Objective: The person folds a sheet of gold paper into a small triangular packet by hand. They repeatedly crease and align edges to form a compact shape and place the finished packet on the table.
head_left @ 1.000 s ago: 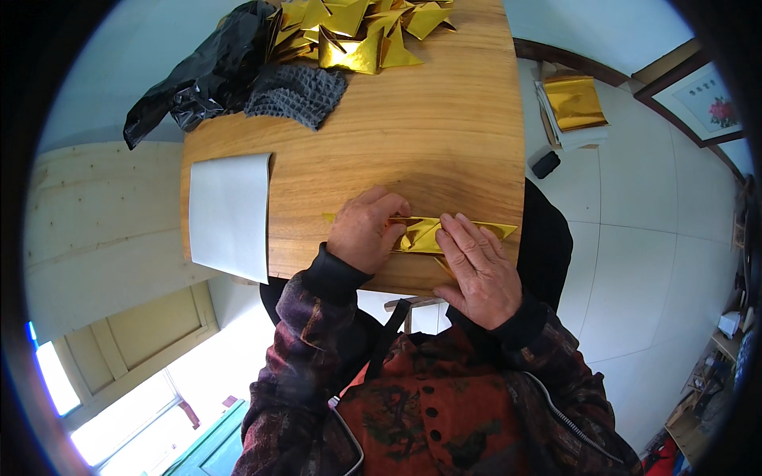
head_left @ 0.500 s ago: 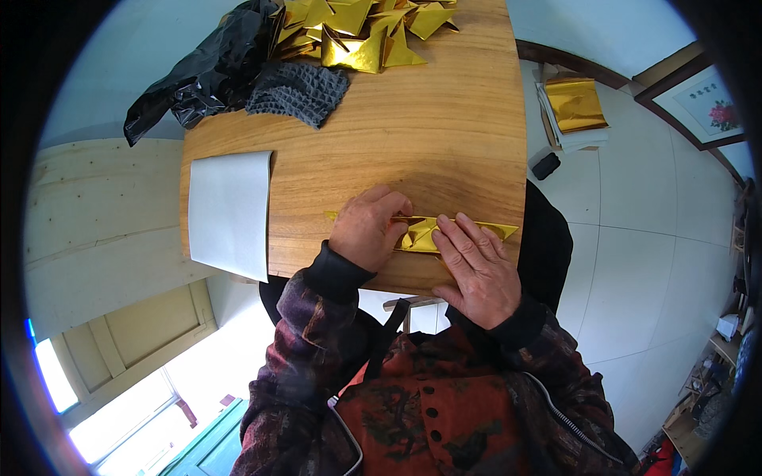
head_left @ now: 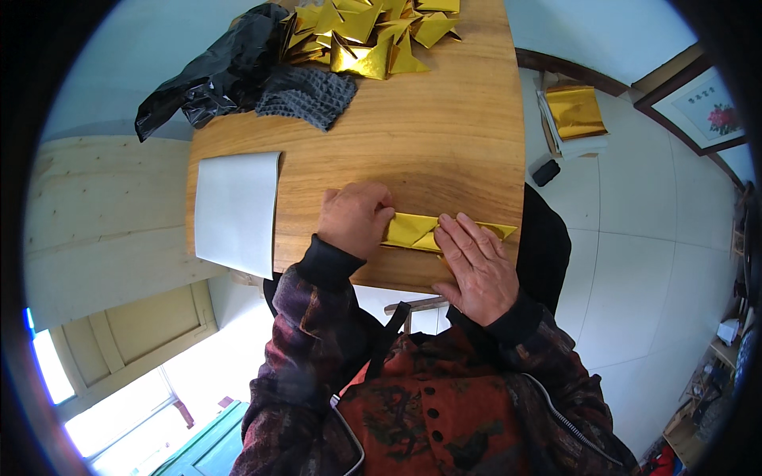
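Gold foil strip [head_left: 412,230]: on wooden table [head_left: 397,143], toward 5 o'clock.
Left hand [head_left: 354,220]: curled at 9 o'clock end; cannot tell whether pinching.
Right hand [head_left: 481,266]: flat over strip, fingers together.

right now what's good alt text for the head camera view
A person's left hand curls against the left part of a folded gold paper strip on a wooden table while the right hand lies across it. Beyond are a pile of folded gold paper, a black plastic bag and a dark gray cloth, with a pale sheet at the left.
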The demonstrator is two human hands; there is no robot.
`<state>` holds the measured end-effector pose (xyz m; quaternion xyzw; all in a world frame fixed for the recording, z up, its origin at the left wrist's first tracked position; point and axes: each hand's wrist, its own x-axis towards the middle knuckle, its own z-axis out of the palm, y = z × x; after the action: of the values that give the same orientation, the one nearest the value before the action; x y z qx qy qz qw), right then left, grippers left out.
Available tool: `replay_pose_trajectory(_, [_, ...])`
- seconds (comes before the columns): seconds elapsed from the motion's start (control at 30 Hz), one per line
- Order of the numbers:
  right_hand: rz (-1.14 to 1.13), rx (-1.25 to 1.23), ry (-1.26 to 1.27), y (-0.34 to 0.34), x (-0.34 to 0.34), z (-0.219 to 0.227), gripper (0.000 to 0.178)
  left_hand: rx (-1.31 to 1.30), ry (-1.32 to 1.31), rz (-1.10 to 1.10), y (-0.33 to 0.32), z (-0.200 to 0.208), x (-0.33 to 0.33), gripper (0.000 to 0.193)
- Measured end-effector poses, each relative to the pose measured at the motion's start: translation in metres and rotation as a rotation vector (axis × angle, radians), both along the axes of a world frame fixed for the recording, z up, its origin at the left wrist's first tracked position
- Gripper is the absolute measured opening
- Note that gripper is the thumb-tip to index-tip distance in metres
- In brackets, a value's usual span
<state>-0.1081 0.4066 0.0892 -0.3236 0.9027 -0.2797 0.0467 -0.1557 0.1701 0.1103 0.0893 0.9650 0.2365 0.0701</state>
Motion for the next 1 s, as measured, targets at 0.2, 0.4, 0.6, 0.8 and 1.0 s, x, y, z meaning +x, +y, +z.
replay_pose_trajectory(0.2, [-0.005,-0.005,0.025,-0.001,0.000,-0.002,0.081,-0.119,0.319,-0.123,0.005,0.004,0.024,0.030])
replay_pose_trajectory(0.4, [-0.008,0.010,0.066,-0.001,0.002,-0.003,0.078,-0.216,0.343,-0.282,0.011,-0.005,0.043,0.046])
replay_pose_trajectory(0.6, [-0.015,0.028,0.096,-0.002,0.003,-0.006,0.076,-0.483,0.426,-0.340,0.020,-0.013,0.050,0.033])
replay_pose_trajectory(0.8, [-0.018,0.038,0.114,-0.001,0.005,-0.012,0.072,-0.627,0.398,-0.273,0.039,-0.013,0.055,0.033])
replay_pose_trajectory(1.0, [-0.028,0.030,0.167,-0.002,0.005,-0.016,0.070,-0.435,0.228,-0.166,0.044,-0.009,0.067,0.053])
